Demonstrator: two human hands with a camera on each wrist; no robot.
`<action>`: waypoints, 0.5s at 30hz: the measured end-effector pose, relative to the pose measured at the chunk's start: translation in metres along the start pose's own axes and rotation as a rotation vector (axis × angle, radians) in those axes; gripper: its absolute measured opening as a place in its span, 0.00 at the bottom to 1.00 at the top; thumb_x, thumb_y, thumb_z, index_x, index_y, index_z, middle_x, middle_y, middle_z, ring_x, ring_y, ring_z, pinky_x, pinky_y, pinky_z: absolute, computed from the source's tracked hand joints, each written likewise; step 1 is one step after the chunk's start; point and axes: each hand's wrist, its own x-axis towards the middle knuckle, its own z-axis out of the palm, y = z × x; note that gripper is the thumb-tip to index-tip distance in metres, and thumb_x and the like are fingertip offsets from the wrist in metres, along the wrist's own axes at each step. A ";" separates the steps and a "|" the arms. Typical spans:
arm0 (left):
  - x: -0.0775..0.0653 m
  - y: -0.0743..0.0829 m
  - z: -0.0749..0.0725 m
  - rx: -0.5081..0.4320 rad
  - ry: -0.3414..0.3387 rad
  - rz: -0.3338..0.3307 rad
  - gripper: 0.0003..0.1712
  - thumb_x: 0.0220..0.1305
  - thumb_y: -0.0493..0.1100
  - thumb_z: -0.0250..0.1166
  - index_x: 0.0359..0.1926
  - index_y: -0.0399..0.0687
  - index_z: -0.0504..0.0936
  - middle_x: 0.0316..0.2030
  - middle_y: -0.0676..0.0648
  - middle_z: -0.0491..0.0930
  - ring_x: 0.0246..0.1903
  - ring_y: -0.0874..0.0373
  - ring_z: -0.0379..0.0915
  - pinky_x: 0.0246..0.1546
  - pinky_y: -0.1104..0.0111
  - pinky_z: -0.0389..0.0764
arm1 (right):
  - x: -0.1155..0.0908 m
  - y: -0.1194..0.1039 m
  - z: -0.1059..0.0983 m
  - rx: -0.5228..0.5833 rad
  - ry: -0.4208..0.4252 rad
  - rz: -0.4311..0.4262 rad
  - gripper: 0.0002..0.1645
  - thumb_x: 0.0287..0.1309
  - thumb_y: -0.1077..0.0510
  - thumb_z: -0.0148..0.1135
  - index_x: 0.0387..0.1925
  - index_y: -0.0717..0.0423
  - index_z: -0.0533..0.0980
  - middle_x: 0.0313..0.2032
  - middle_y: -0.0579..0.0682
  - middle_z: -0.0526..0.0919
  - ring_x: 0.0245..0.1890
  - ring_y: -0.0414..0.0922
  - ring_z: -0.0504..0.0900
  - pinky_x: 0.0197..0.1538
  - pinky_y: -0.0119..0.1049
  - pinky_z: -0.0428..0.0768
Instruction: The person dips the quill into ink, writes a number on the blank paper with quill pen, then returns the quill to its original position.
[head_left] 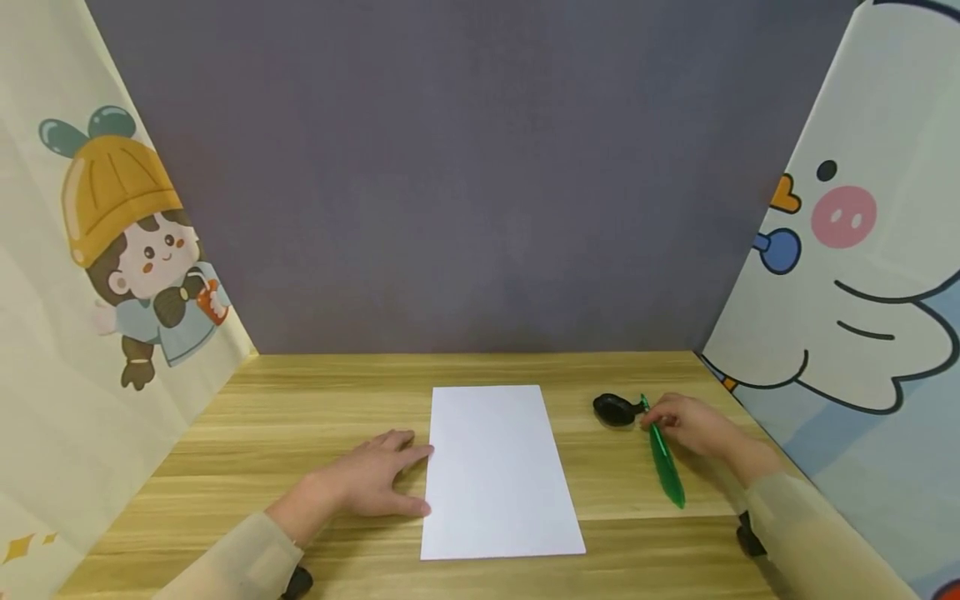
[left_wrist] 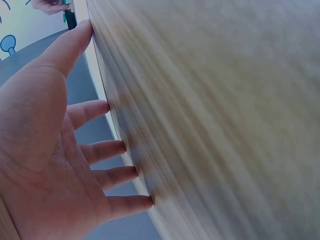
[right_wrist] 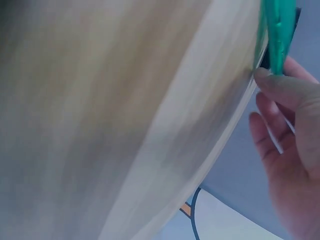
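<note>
A white sheet of paper (head_left: 501, 475) lies flat on the wooden table, its long sides running away from me. My left hand (head_left: 378, 479) rests on the tabletop at the sheet's left edge, fingers spread, thumb and forefinger tips at that edge. In the left wrist view the palm (left_wrist: 45, 150) shows with its fingertips down on the wood. To the right of the paper, my right hand (head_left: 693, 425) pinches a long, shiny green leaf-shaped thing (head_left: 666, 467) near its far end. Just left of these fingers lies a black oval thing (head_left: 615, 410) with a short stem; its kind is unclear.
The wooden table (head_left: 315, 400) ends at a dark grey panel (head_left: 480, 183) at the back. Printed cloths with cartoon figures, a child (head_left: 153, 250) and a white pig-nosed creature (head_left: 862, 292), hang close on the left and right.
</note>
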 end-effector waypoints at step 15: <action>0.000 -0.001 0.001 -0.002 -0.004 -0.002 0.56 0.64 0.77 0.71 0.84 0.59 0.68 0.85 0.34 0.59 0.83 0.28 0.54 0.81 0.30 0.58 | -0.018 -0.007 -0.008 0.003 0.055 0.025 0.17 0.71 0.64 0.71 0.58 0.49 0.89 0.50 0.45 0.89 0.40 0.32 0.81 0.39 0.32 0.84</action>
